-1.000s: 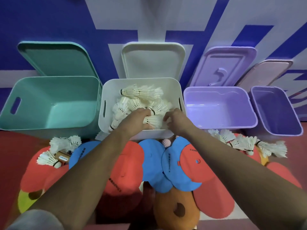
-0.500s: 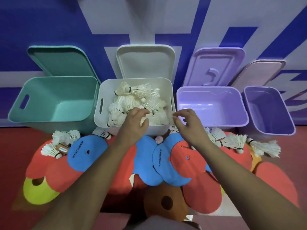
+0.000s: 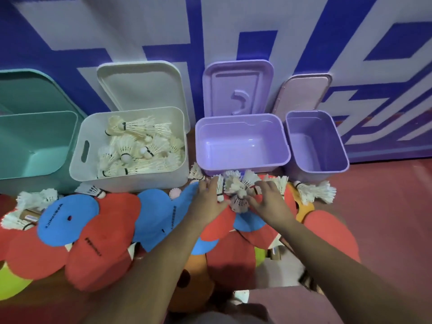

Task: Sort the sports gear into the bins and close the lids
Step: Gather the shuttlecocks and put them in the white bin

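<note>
Head view: the left hand and the right hand reach side by side into a loose cluster of white feather shuttlecocks lying on the red floor. The cluster sits at 6 o'clock of the wide lilac plastic bin and touches its front wall. Both hands have their fingers spread apart, the tips resting among the feathers. I cannot tell whether either hand grips a shuttlecock.

At 9 o'clock of the lilac bin, the white plastic bin holds a heap of shuttlecocks, and a teal plastic bin stands beyond it. A smaller purple plastic bin stands at 3 o'clock. All 4 lids lean open against the wall.

Flat round blue discs and red discs overlap at 6 o'clock of the bins. More shuttlecocks lie near the frame's left edge and at 3 o'clock of the hands.
</note>
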A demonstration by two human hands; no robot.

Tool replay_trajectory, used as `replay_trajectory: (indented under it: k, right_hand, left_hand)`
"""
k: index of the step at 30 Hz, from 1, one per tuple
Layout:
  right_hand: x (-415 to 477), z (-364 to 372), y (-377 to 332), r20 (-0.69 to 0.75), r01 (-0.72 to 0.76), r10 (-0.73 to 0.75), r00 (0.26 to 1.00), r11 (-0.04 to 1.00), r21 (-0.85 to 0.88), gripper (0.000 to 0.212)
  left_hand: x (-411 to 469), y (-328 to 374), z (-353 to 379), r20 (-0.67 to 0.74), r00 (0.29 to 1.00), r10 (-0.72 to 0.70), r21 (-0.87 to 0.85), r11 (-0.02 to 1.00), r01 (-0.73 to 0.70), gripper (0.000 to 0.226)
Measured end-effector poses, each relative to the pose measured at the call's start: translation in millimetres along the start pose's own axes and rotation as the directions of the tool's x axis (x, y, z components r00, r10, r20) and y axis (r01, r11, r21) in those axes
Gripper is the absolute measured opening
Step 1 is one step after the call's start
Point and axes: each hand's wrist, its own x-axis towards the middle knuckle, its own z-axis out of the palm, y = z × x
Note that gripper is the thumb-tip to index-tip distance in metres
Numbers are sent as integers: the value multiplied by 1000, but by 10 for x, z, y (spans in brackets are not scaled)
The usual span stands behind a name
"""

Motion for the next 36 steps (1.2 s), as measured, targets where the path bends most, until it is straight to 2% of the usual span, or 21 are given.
replay_trajectory:
  k: [2, 6, 9, 11, 13, 16, 19, 22, 25, 27, 31, 32, 36]
  right_hand:
    - [-3, 40, 15, 67, 2, -4, 998, 1000, 28, 49]
    - [71, 157, -21, 143, -24, -2, 990, 983, 180, 51]
    - [139, 247, -3, 158, -28, -7, 987, 975, 218, 63]
    - [164, 282, 38, 165, 0, -36, 986, 978, 210, 62]
    - [169, 299, 72, 131, 25, -54, 990, 977, 213, 55]
    - [169, 277, 80, 64, 68, -84, 994, 974, 218, 29]
    - [105, 200, 46, 33, 79, -93, 995, 951, 299, 13]
    - [-2, 87, 20, 7, 41, -51, 999, 865, 501, 14]
    - [-121, -37, -24, 38, -70, 62, 997, 680, 730, 13]
    - [-195, -120, -73, 72, -112, 91, 993, 583, 805, 10]
    - [-291, -219, -268, 166, -190, 92, 982, 459, 868, 15]
    - [-300, -232, -313, 166, -178, 68, 984, 471, 864, 17]
    - [-299, -296, -403, 35, 49, -95, 995, 758, 650, 22]
  left_hand:
    - [70, 87, 126, -9, 998, -67, -51, 996, 67, 80]
    - [194, 152, 217, -1, 971, -237, -233, 945, 230, 60]
    - [249, 38, 241, -7, 964, -266, -297, 921, 252, 38]
    - [247, -17, 240, -39, 961, -274, -326, 913, 247, 34]
    - [179, 27, 170, -82, 955, -285, -365, 900, 238, 32]
    - [67, -22, 136, -144, 946, -291, -420, 883, 208, 29]
    - [-76, -86, 89, -191, 930, -315, -505, 844, 182, 31]
    - [-219, -92, -3, -238, 920, -311, -566, 814, 129, 35]
    - [-336, -86, -106, -228, 935, -272, -597, 797, 87, 53]
    - [-405, -83, -179, -217, 955, -204, -612, 790, 30, 62]
    - [-503, 1, -337, -247, 967, -55, -461, 885, -67, 49]
    - [-529, 42, -375, -259, 966, -12, -412, 906, -99, 48]
    - [-584, 103, -459, -256, 958, 126, -302, 931, -203, 50]
